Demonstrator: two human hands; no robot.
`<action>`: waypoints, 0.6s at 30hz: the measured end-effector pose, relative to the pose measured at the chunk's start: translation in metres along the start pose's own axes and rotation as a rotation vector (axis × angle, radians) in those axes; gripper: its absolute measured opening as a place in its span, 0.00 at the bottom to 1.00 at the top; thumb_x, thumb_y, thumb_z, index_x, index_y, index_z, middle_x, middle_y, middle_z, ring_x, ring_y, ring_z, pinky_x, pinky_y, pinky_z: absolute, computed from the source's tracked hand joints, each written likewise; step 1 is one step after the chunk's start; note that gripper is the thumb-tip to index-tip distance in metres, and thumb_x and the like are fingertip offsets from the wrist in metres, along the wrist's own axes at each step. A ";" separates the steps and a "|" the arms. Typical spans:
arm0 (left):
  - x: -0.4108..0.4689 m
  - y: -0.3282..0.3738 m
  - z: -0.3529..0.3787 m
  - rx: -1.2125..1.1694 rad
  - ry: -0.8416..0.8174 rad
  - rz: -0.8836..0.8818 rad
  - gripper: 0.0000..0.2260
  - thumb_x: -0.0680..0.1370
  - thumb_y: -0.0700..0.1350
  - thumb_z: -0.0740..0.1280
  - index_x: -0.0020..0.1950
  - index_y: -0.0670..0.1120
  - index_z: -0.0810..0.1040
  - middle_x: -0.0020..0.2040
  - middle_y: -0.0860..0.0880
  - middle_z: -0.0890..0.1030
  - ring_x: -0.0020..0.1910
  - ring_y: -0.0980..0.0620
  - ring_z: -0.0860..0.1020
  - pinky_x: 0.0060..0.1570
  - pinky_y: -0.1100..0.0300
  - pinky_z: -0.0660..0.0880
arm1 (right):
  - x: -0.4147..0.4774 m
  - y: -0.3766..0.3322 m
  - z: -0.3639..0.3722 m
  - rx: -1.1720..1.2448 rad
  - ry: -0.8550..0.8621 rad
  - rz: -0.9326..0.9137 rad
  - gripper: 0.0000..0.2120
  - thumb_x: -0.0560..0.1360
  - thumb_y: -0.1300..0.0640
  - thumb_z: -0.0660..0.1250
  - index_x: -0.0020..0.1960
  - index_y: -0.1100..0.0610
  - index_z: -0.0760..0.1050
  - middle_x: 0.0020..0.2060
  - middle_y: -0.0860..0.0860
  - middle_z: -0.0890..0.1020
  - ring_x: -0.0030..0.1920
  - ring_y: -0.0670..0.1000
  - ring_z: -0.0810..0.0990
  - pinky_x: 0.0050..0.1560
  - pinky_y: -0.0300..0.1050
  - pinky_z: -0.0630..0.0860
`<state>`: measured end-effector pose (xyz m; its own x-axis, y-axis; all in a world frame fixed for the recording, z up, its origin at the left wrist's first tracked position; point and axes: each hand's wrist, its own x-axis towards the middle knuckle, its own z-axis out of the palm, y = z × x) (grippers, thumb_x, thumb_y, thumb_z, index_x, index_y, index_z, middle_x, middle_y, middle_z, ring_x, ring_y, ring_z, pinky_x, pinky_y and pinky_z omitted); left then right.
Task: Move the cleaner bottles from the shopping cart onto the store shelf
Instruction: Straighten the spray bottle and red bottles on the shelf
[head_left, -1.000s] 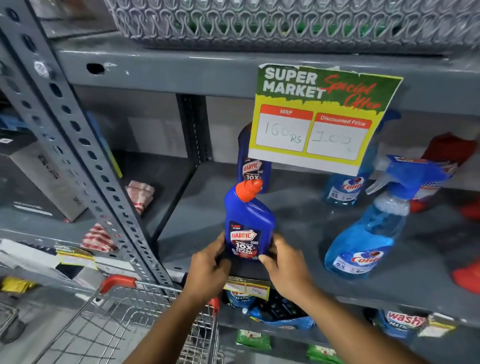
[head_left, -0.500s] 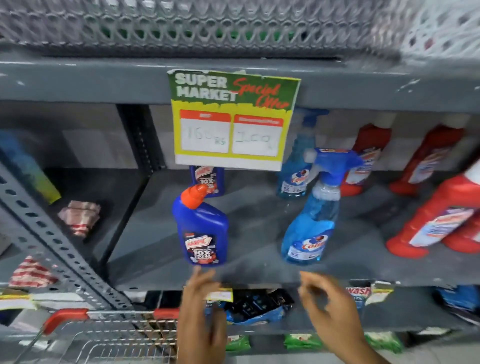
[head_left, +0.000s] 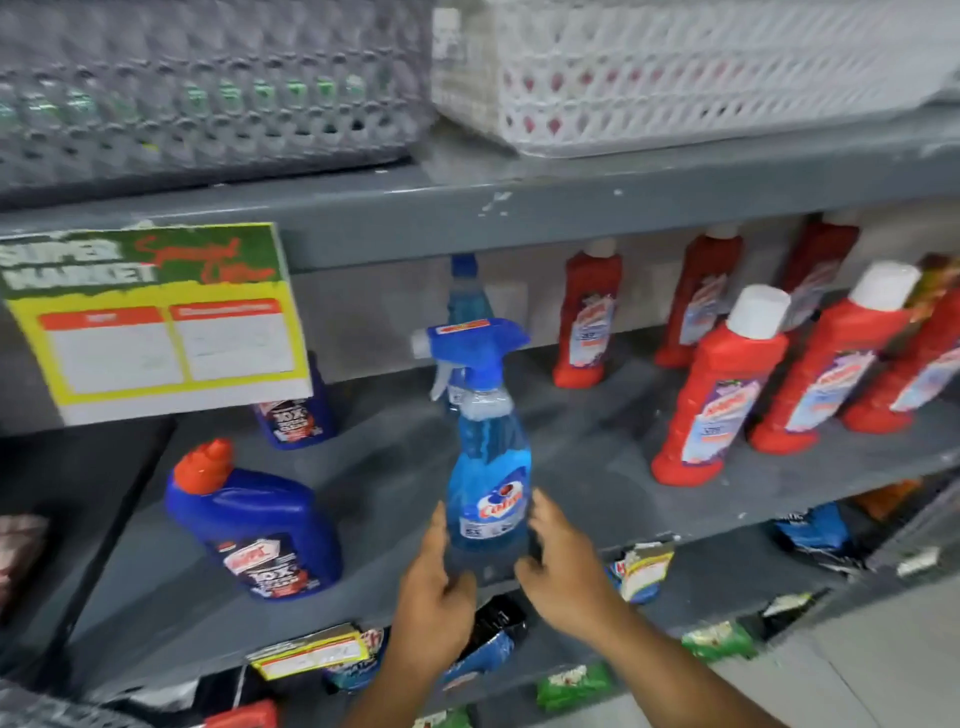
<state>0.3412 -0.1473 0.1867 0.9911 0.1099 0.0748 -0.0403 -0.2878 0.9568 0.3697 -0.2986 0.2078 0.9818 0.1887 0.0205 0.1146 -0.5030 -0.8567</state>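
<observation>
A blue spray cleaner bottle (head_left: 488, 467) stands upright at the front of the grey store shelf (head_left: 389, 493). My left hand (head_left: 436, 577) presses its lower left side and my right hand (head_left: 561, 561) its lower right side, so both hold its base. To the left stands a dark blue cleaner bottle with an orange cap (head_left: 260, 525), free of my hands. A second dark blue bottle (head_left: 296, 421) sits behind it, partly hidden by the offer sign (head_left: 156, 322). Another spray bottle (head_left: 467, 296) stands behind the held one. The cart is barely in view.
Several red cleaner bottles with white caps (head_left: 717, 395) fill the shelf's right side. A grey basket (head_left: 208, 93) and a white basket (head_left: 675, 67) rest on the shelf above. Pouches and packets line the lower shelf (head_left: 644, 566). A red piece (head_left: 244, 716) shows at the bottom edge.
Both hands let go of the dark blue bottle, which now stands on the shelf, and moved right onto the blue spray bottle. The view swung right.
</observation>
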 end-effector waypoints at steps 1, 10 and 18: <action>-0.001 0.002 0.007 0.006 0.031 -0.013 0.36 0.69 0.26 0.58 0.74 0.49 0.62 0.70 0.53 0.72 0.69 0.56 0.70 0.66 0.65 0.64 | -0.003 0.004 -0.008 0.029 0.000 0.023 0.34 0.67 0.63 0.61 0.73 0.53 0.62 0.66 0.46 0.75 0.67 0.44 0.73 0.62 0.27 0.64; -0.037 0.044 0.114 0.172 0.195 0.317 0.37 0.62 0.31 0.61 0.68 0.58 0.69 0.71 0.56 0.71 0.71 0.61 0.67 0.67 0.75 0.60 | -0.011 0.107 -0.164 0.136 0.587 0.142 0.38 0.67 0.76 0.66 0.74 0.62 0.58 0.71 0.62 0.67 0.71 0.61 0.67 0.70 0.55 0.66; 0.050 0.093 0.244 -0.002 -0.075 -0.017 0.34 0.67 0.37 0.57 0.74 0.51 0.60 0.70 0.55 0.71 0.67 0.58 0.70 0.66 0.70 0.63 | 0.026 0.130 -0.217 -0.009 0.008 0.008 0.30 0.70 0.68 0.65 0.70 0.56 0.64 0.63 0.50 0.78 0.64 0.51 0.77 0.66 0.51 0.72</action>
<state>0.4176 -0.4007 0.2114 0.9984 0.0429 0.0378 -0.0240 -0.2847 0.9583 0.4426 -0.5422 0.2094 0.9839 0.1780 0.0181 0.1084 -0.5123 -0.8519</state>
